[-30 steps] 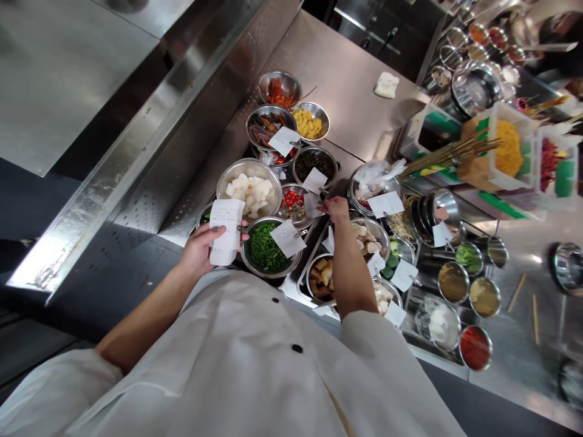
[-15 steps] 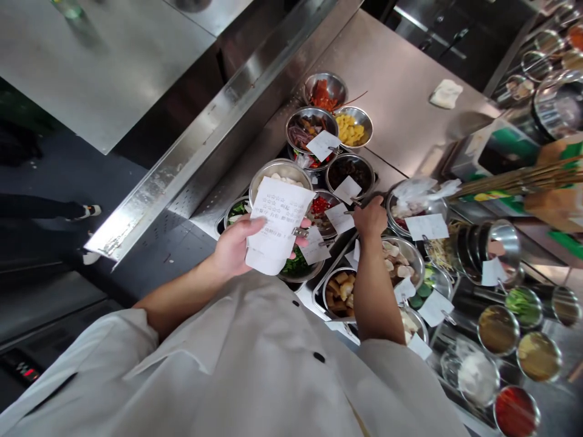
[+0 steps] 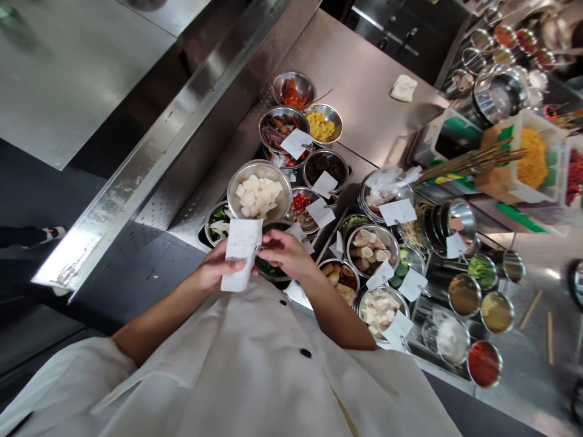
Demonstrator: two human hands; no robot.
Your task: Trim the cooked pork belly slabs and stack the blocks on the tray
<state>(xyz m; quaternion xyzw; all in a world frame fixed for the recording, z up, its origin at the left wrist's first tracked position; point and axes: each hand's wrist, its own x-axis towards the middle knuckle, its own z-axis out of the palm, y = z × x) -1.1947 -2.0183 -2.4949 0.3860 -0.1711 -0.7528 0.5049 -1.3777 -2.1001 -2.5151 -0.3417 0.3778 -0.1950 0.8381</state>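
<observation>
In my left hand [image 3: 212, 268] is a printed paper slip [image 3: 243, 252], the thumb lying across its front. A small metal clip [image 3: 259, 247] sits at the slip's right edge. My right hand [image 3: 289, 255] has its fingertips closed at that clip; the exact grip is partly hidden. Just beyond the slip stands a steel bowl of white chunks [image 3: 259, 195]. Below my right hand is a bowl of chopped greens [image 3: 269, 267], partly covered. A bowl with red chopped pieces [image 3: 300, 203] stands farther up, a clipped slip [image 3: 320, 212] at its side.
Several steel bowls crowd the counter, among them meat pieces [image 3: 371, 252], white cubes [image 3: 379, 311] and yellow pieces [image 3: 321, 126]. Seasoning pots [image 3: 485, 364] stand at right, near skewers [image 3: 469, 164]. A raised metal ledge [image 3: 150, 164] runs along the left. A person's foot [image 3: 54, 233] shows far left.
My right hand has come back from the clipped slips among the bowls to the slip in my left hand. The left hand has drawn closer to my body, and the view has shifted.
</observation>
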